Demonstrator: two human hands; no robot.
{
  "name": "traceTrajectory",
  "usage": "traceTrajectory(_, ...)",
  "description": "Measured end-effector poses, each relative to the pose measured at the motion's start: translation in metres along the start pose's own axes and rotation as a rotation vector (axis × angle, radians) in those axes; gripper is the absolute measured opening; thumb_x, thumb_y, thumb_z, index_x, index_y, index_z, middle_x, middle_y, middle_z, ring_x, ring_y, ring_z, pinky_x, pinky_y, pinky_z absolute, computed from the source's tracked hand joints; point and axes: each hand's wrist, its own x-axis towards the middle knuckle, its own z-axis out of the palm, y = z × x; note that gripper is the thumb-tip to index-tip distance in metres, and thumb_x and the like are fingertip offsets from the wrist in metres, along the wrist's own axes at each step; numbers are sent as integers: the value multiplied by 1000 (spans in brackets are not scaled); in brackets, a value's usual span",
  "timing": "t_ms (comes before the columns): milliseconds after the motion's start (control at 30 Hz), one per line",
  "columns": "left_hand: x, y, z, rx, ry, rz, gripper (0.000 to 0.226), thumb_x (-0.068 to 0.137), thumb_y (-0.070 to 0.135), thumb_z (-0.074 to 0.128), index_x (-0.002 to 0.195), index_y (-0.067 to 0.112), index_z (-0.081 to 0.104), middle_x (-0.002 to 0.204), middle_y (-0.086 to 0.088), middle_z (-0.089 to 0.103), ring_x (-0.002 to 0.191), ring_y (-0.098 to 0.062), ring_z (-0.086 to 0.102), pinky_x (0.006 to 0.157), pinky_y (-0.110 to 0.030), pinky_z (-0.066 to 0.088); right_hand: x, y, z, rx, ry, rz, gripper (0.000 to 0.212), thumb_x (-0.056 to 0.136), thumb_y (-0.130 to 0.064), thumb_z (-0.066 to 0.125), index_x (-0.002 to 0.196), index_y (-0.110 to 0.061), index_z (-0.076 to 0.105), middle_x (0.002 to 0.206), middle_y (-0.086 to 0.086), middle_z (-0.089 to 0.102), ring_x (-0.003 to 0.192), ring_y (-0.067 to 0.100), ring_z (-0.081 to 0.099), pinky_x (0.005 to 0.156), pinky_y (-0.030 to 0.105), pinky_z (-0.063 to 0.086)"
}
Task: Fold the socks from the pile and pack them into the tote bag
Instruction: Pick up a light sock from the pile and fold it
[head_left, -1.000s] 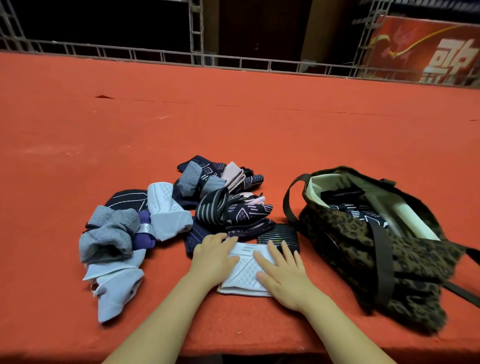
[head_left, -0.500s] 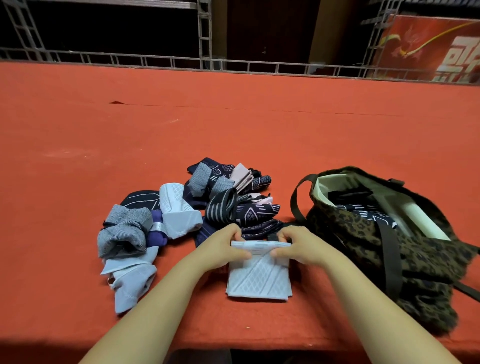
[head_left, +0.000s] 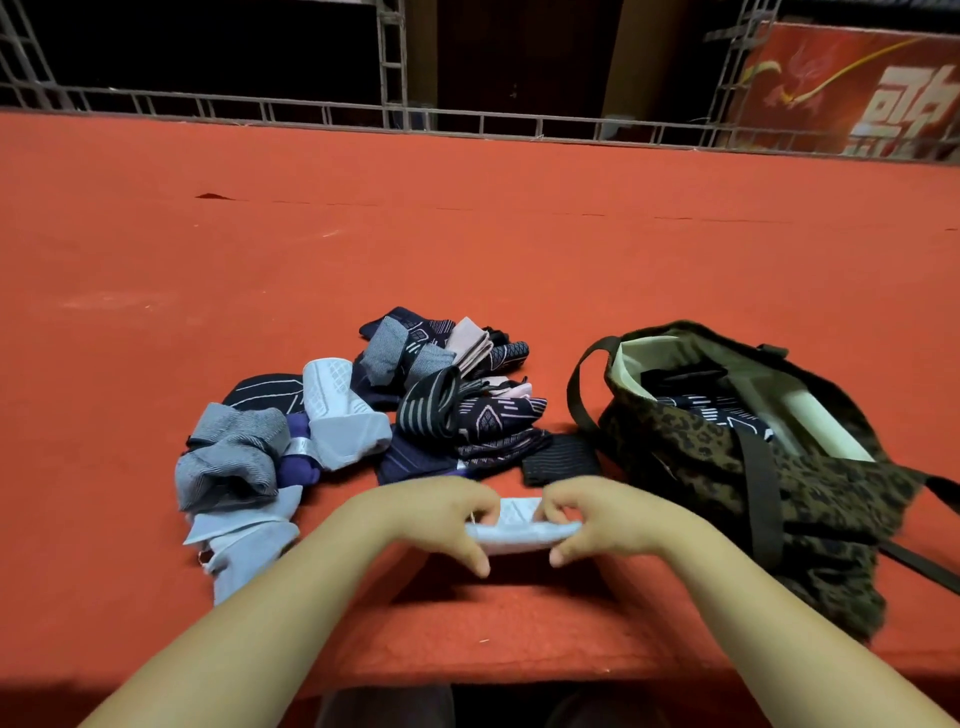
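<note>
Both hands hold one pale blue sock (head_left: 519, 525), folded over, lifted just above the red tabletop (head_left: 467, 260) near its front edge. Left hand (head_left: 441, 519) and right hand (head_left: 602, 519) each pinch an end, thumbs below, fingers curled on top; grip holding the sock at both ends. Sock pile (head_left: 363, 415) lies just beyond; leopard-print tote bag (head_left: 727, 457) lies to the right, mouth open, a dark patterned sock inside. Judgement: keep edges aligned, press the fold flat, then carry it right without loosening the pinch.
</note>
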Motion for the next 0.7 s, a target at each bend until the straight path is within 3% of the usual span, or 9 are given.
traceTrajectory(100,-8,-1,15,13,-137,-36,34,73,37,75,84,18,50,79,7,46,75,-14,43,61,-31,32,-13,-4,16,-52,-130,43,43,70,-28,79,65,-25,36,84,1,56,71,10,42,61,32,32)
traceTrajectory(233,-10,1,13,-72,-153,-79,26,77,30,72,79,21,48,70,11,45,66,-9,42,57,-26,33,-23,-3,23,96,-86,86,35,74,-26,74,73,-27,39,68,-12,44,57,3,37,53,25,30)
traceTrajectory(333,-9,-3,17,-315,-137,-135,22,81,22,69,79,23,47,74,9,51,64,-8,50,61,-24,47,-23,3,29,292,-45,115,28,80,-20,69,83,-31,43,64,-15,47,54,0,37,54,22,31)
traceTrajectory(433,-7,-10,23,-541,-17,-194,13,85,19,64,83,23,51,72,7,55,59,-8,55,57,-26,51,-17,9,37,496,108,195,19,83,-17,63,87,-27,48,61,-12,46,51,3,37,52,24,29)
traceTrajectory(533,-3,-19,28,-465,169,-236,11,83,31,65,82,25,57,69,10,57,59,-6,52,60,-28,46,-9,12,49,565,296,284,11,83,-23,61,89,-27,53,64,-9,49,56,7,40,58,29,32)
traceTrajectory(633,-2,-22,34,-435,328,-367,18,79,39,66,82,22,59,70,10,60,62,-7,53,68,-31,47,-2,9,59,465,411,391,15,89,-27,58,104,-26,54,71,-7,53,64,9,48,59,26,35)
traceTrajectory(700,-4,-19,39,-334,352,-470,25,81,47,61,83,22,58,75,10,59,69,-9,54,68,-31,44,1,5,63,276,426,462,23,91,-34,53,112,-23,53,85,-4,59,81,14,57,67,28,38)
